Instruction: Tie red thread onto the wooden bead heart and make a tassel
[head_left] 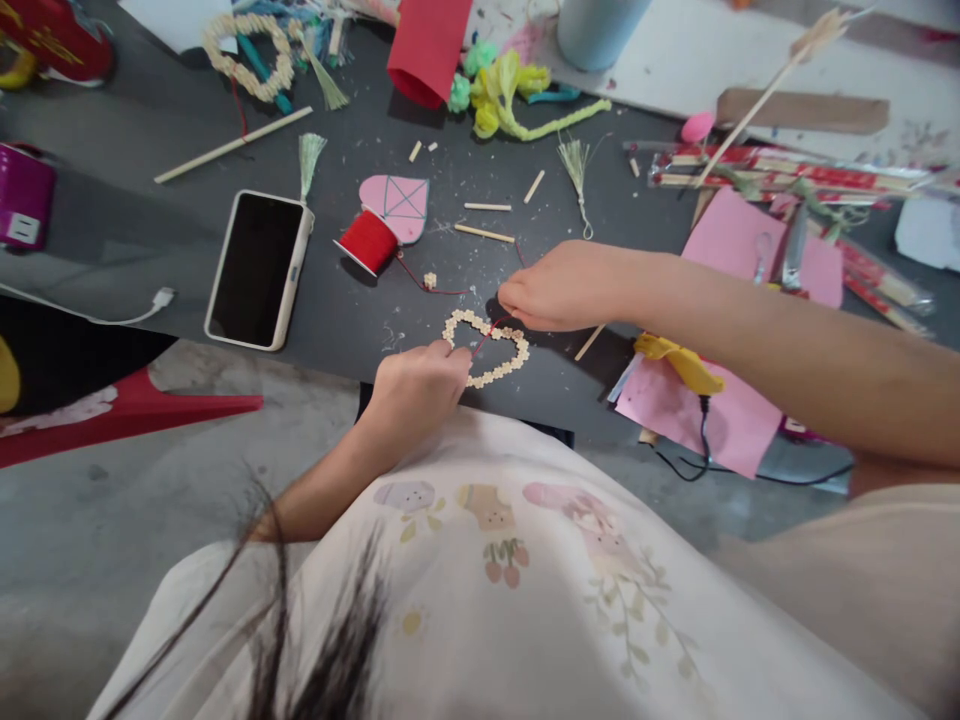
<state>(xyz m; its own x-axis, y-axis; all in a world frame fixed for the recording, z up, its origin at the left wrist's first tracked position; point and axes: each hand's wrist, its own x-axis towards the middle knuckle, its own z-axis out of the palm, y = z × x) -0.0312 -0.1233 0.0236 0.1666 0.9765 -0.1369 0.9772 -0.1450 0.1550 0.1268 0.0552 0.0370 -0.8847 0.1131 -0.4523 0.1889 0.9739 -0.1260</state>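
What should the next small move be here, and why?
Probably a gentle pull on the red thread by the right hand while the left hand steadies the beaded heart: the thread runs from the right hand across the heart toward the left hand, which covers the heart's left edge.

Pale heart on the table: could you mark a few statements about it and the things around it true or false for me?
1. The left hand touches the pale heart. True.
2. The phone shows a bright picture. False: it is dark.
3. A red spool lies by a pink card. True.
4. The right hand is on the phone. False: red thread runs from it toward the pale heart.
5. The yellow tool lies on the phone. False: it is on pink paper.
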